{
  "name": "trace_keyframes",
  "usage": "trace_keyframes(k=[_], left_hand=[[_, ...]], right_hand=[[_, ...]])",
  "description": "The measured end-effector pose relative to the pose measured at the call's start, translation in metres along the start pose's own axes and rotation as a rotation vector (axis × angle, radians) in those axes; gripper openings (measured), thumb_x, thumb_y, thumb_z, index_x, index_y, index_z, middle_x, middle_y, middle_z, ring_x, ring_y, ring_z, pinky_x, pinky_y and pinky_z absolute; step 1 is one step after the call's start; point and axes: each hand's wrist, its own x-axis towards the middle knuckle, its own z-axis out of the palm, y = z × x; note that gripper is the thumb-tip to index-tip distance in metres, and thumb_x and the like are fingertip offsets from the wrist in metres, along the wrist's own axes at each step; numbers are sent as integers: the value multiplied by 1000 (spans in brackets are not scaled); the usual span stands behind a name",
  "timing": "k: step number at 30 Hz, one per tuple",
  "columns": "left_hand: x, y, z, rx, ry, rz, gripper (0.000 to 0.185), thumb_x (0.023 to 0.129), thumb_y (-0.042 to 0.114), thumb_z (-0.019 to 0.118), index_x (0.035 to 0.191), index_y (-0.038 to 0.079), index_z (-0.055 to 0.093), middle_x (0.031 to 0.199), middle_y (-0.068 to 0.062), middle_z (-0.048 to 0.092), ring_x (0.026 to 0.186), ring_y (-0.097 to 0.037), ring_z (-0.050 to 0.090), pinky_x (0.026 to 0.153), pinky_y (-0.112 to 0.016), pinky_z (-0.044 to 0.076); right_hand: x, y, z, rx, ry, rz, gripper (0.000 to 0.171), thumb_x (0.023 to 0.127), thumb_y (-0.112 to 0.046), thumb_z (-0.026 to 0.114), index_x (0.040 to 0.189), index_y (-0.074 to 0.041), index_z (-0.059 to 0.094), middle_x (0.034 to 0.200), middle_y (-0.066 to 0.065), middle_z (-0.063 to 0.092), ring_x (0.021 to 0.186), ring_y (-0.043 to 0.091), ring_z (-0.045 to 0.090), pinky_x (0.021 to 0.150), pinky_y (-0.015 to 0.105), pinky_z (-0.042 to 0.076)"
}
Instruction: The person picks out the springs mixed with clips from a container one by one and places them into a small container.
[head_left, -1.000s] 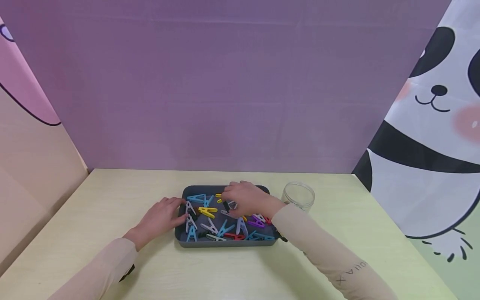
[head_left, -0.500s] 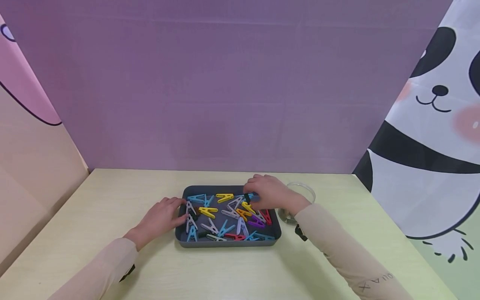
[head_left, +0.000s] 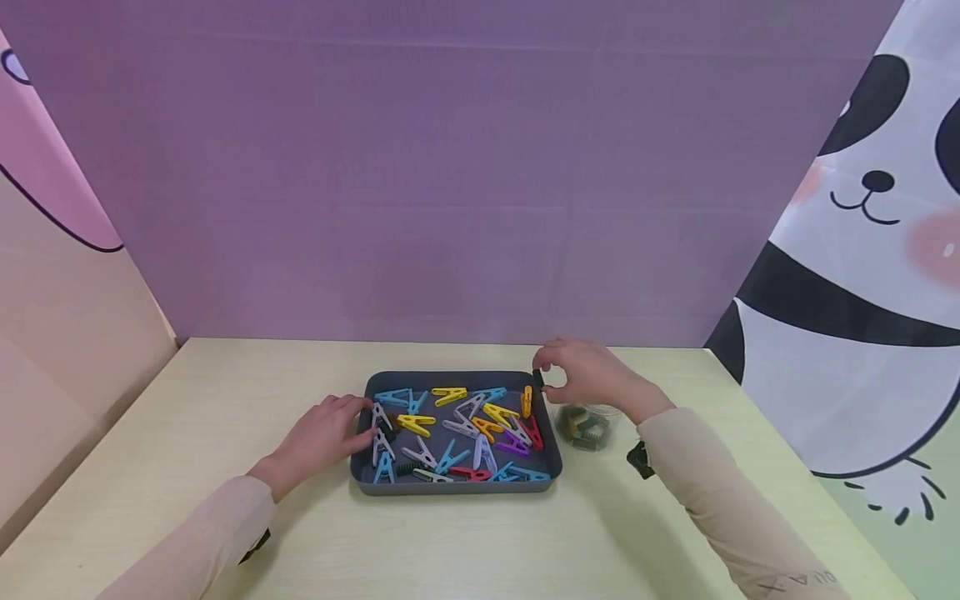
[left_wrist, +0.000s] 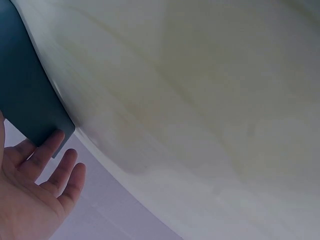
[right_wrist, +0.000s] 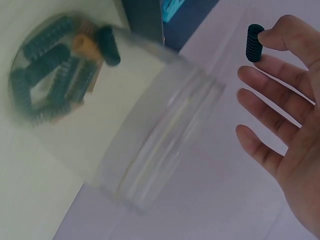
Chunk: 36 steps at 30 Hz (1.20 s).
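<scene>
A dark grey tray (head_left: 457,489) holds several coloured clothespins (head_left: 450,433). My left hand (head_left: 322,433) rests flat on the table, its straight fingertips touching the tray's left wall (left_wrist: 25,90). My right hand (head_left: 588,375) hovers just past the tray's back right corner, above a clear glass jar (head_left: 588,427). Between thumb and forefinger it pinches a small dark green spring (right_wrist: 255,42); the other fingers (right_wrist: 270,100) are spread out straight. In the right wrist view, several dark green springs and an orange one (right_wrist: 55,65) lie on the bottom of the jar (right_wrist: 145,145).
The pale green table (head_left: 225,392) is walled by a purple backdrop (head_left: 450,167), a pink panel on the left and a panda-print cloth (head_left: 862,250) on the right. Bare tabletop lies in front of the tray and on both sides.
My right hand has moved from the middle of the tray to the right, over the jar, carrying the small dark spring. The left hand has stayed put.
</scene>
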Motion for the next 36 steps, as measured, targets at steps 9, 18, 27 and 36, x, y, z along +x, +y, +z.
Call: trace_keyframes(k=[9, 18, 27, 36], left_hand=[[0, 0, 1, -10, -10, -14, 46, 83, 38, 62, 118, 8, 57, 119, -12, 59, 107, -31, 54, 93, -47, 44], [0, -2, 2, -5, 7, -1, 46, 83, 38, 62, 117, 8, 57, 119, -12, 60, 108, -31, 54, 93, -46, 45], [-1, -2, 1, -5, 11, 11, 45, 84, 38, 61, 117, 8, 57, 118, -11, 61, 105, -30, 55, 91, -46, 45], [-1, -2, 2, -2, 11, 12, 45, 84, 39, 61, 117, 8, 57, 117, -10, 61, 104, -29, 55, 91, -46, 45]], right_hand=[[-20, 25, -6, 41, 46, 61, 30, 74, -24, 68, 102, -15, 63, 96, 0, 63, 89, 18, 58, 74, 41, 49], [-37, 38, -5, 55, 80, 81, 29, 73, -21, 67, 100, -11, 64, 93, 1, 62, 87, 18, 57, 72, 38, 48], [-43, 45, 6, 50, 60, 123, 31, 73, -20, 69, 102, -10, 64, 92, 2, 62, 86, 18, 57, 70, 38, 50], [-42, 50, 11, 69, 29, 157, 32, 74, -21, 68, 103, -10, 63, 92, 1, 63, 86, 18, 57, 70, 39, 50]])
